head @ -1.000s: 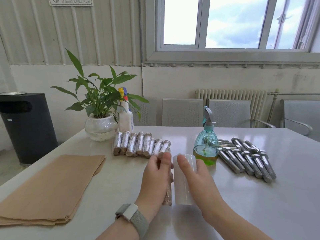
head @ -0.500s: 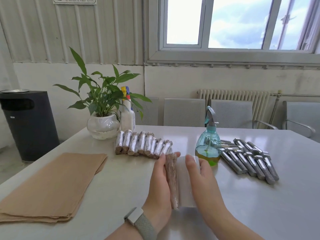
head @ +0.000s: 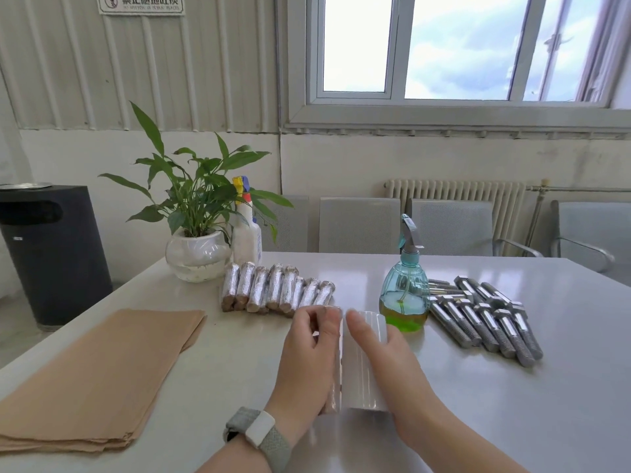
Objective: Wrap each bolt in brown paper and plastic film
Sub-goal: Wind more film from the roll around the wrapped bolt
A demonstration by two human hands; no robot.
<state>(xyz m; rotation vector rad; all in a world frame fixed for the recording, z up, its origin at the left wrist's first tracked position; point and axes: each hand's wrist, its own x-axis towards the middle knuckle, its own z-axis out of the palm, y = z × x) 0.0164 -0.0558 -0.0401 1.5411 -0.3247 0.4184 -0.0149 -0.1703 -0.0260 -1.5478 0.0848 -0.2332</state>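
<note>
We are observing a person at a white table (head: 478, 421), with both hands working in the lower centre of the frame. The left hand (head: 307, 360) is curling its fingers round a paper-wrapped bolt (head: 333, 394), which is lying lengthwise beside the palm; the thumb and forefinger are pinching near its far end. Only a narrow brown strip of the bolt is showing. Just to its right, touching it, a roll of plastic film (head: 363, 367) is lying on the table. The right hand (head: 386, 363) is resting on that roll with its fingers straight and held together, the thumb laid along the roll's top. A grey watch band (head: 263, 435) is sitting on the left wrist.

In the centre of the frame, beyond the hands, a row of finished wrapped bolts (head: 276, 293) is lying side by side, glossy with film. To the right of centre, a group of bare bolts (head: 485, 319) is lying on the table, well apart from the hands. Between that group and the hands, a teal spray bottle (head: 404, 291) holding green liquid is standing upright, just beside the far end of the roll.

At the lower left, a stack of brown paper sheets (head: 99, 377) is lying flat. At centre left, a potted plant (head: 196, 233) is standing near the far table edge, with a white spray bottle (head: 246, 233) just beside it. A black bin (head: 51, 250) is standing on the floor at the left edge.
</note>
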